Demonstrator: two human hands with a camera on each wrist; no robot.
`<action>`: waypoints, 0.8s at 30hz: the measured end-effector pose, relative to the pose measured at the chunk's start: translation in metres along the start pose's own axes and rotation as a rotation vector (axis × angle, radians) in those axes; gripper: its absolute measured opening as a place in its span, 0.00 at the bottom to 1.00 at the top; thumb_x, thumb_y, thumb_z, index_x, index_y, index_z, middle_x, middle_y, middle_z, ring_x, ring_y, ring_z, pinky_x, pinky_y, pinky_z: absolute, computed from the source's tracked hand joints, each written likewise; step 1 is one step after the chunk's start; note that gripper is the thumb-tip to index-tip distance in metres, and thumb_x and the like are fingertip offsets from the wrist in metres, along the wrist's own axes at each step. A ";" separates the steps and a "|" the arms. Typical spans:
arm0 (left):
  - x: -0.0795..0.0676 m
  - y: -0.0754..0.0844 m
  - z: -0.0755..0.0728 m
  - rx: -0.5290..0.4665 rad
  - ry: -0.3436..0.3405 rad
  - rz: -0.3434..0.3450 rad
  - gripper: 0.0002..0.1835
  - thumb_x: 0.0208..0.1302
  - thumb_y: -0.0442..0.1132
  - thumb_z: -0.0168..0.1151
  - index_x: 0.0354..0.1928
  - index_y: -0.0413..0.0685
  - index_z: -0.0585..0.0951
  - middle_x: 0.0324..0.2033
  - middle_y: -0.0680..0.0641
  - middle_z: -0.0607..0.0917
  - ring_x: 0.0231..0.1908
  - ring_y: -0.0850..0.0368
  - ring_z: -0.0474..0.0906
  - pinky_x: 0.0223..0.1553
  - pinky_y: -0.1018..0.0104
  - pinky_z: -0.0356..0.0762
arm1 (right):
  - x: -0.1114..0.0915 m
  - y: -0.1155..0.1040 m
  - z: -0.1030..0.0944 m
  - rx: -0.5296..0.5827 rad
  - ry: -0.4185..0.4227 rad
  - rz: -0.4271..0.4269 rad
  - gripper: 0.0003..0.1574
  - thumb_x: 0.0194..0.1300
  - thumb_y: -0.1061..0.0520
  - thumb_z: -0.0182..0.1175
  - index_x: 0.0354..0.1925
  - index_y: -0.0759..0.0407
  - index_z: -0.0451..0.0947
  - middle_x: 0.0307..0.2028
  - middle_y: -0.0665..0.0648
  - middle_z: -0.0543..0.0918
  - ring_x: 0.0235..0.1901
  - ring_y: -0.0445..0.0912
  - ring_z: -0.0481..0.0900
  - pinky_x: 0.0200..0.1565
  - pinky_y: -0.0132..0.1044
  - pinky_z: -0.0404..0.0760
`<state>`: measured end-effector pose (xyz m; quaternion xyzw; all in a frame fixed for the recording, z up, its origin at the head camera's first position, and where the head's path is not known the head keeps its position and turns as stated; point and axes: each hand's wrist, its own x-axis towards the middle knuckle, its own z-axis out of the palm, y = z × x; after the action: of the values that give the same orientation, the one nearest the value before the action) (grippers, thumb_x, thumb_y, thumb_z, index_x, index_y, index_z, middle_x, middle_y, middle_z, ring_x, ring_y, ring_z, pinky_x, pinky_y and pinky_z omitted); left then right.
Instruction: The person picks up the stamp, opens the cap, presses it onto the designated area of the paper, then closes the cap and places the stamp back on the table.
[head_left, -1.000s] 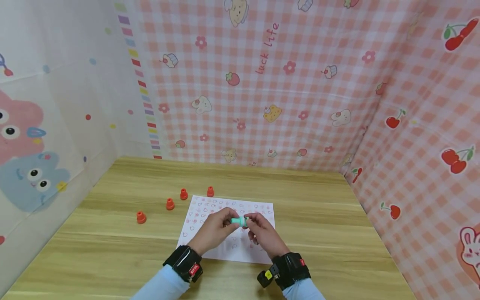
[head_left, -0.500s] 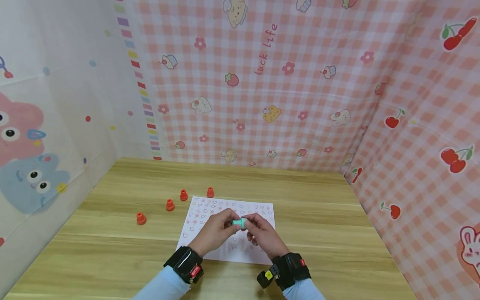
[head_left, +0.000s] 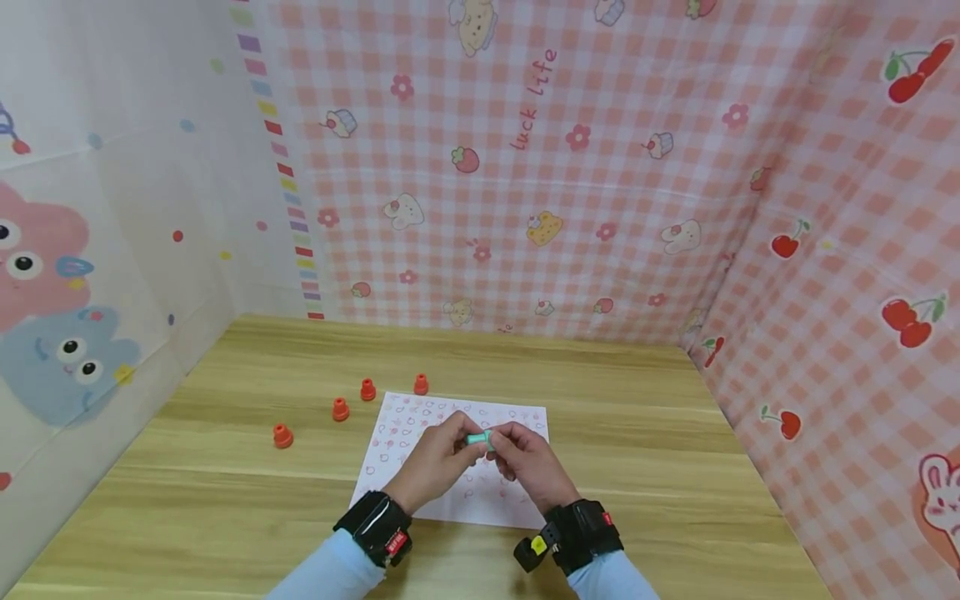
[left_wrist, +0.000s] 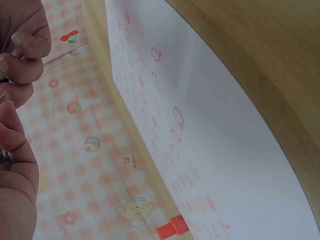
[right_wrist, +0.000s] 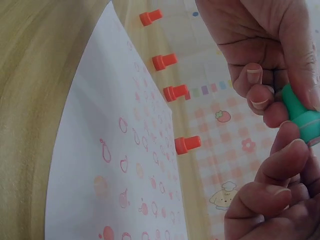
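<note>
Over the paper, both hands hold a small green stamp (head_left: pixel 476 438). My left hand (head_left: pixel 435 457) pinches its narrow end between thumb and fingers. The right hand (head_left: pixel 534 467) grips the wider end, with its fingertips covering much of it. In the right wrist view, the green stamp (right_wrist: pixel 296 106) shows a round, wider end with a pinkish edge, beside the fingers of both hands. Beneath lies the white paper (head_left: pixel 442 506), printed with rows of red and pink fruit-like marks. In the left wrist view, the hands hide the stamp.
Several red stamps stand left of and behind the paper, among them one at the far left (head_left: pixel 282 436) and one by the paper's back edge (head_left: pixel 421 384). The wooden table (head_left: pixel 645 467) meets a pink checked cloth backdrop (head_left: pixel 525 275) behind and at the right.
The right fingers have closed further over the green stamp's wider end, hiding more of it. Both hands have risen slightly in the head view. The red stamps and paper stay put.
</note>
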<state>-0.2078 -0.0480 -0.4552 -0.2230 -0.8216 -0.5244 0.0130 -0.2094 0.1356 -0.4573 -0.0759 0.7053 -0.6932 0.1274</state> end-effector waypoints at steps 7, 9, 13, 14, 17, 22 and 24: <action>0.002 0.002 -0.002 0.050 -0.027 -0.015 0.06 0.70 0.40 0.62 0.40 0.48 0.75 0.27 0.54 0.78 0.26 0.61 0.71 0.27 0.69 0.69 | -0.001 0.002 0.003 0.004 0.019 0.016 0.17 0.73 0.52 0.57 0.47 0.67 0.76 0.32 0.52 0.79 0.27 0.43 0.68 0.28 0.32 0.66; 0.002 0.002 -0.003 0.055 -0.030 -0.024 0.06 0.70 0.41 0.62 0.41 0.49 0.76 0.27 0.54 0.78 0.26 0.61 0.70 0.26 0.69 0.68 | -0.001 0.003 0.004 0.011 0.018 0.020 0.16 0.74 0.51 0.57 0.47 0.65 0.76 0.32 0.52 0.79 0.27 0.43 0.68 0.28 0.32 0.66; 0.001 0.002 -0.004 0.076 -0.032 -0.016 0.06 0.70 0.42 0.62 0.41 0.49 0.76 0.25 0.53 0.78 0.25 0.62 0.69 0.25 0.70 0.66 | 0.001 0.008 0.005 0.018 0.018 0.028 0.15 0.74 0.50 0.56 0.45 0.61 0.76 0.32 0.52 0.79 0.27 0.43 0.69 0.28 0.32 0.66; 0.001 0.001 -0.005 0.082 -0.030 -0.010 0.06 0.70 0.42 0.62 0.41 0.49 0.76 0.25 0.53 0.78 0.24 0.63 0.68 0.25 0.70 0.66 | 0.001 0.009 0.005 0.019 0.019 0.031 0.15 0.74 0.49 0.56 0.45 0.61 0.77 0.33 0.52 0.79 0.28 0.43 0.69 0.28 0.32 0.66; 0.001 0.001 -0.005 0.100 -0.025 0.015 0.07 0.69 0.42 0.63 0.41 0.49 0.76 0.24 0.54 0.77 0.24 0.63 0.68 0.25 0.70 0.65 | 0.002 0.010 0.007 0.016 0.022 0.031 0.15 0.74 0.49 0.56 0.45 0.60 0.76 0.33 0.52 0.79 0.28 0.43 0.69 0.28 0.31 0.66; 0.002 0.000 -0.006 0.137 -0.033 0.044 0.06 0.69 0.41 0.63 0.39 0.49 0.76 0.25 0.56 0.77 0.24 0.64 0.67 0.25 0.70 0.65 | 0.001 0.009 0.009 0.006 0.012 0.025 0.16 0.75 0.48 0.55 0.45 0.61 0.76 0.34 0.52 0.79 0.28 0.43 0.69 0.27 0.31 0.65; 0.002 0.000 -0.006 0.157 -0.040 0.053 0.06 0.69 0.41 0.63 0.39 0.49 0.76 0.25 0.56 0.77 0.24 0.64 0.67 0.25 0.70 0.65 | 0.000 0.009 0.009 0.004 0.006 0.024 0.18 0.75 0.48 0.54 0.47 0.62 0.76 0.34 0.53 0.78 0.28 0.43 0.69 0.27 0.31 0.65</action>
<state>-0.2113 -0.0525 -0.4520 -0.2534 -0.8541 -0.4533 0.0282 -0.2062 0.1277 -0.4663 -0.0650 0.7052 -0.6933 0.1335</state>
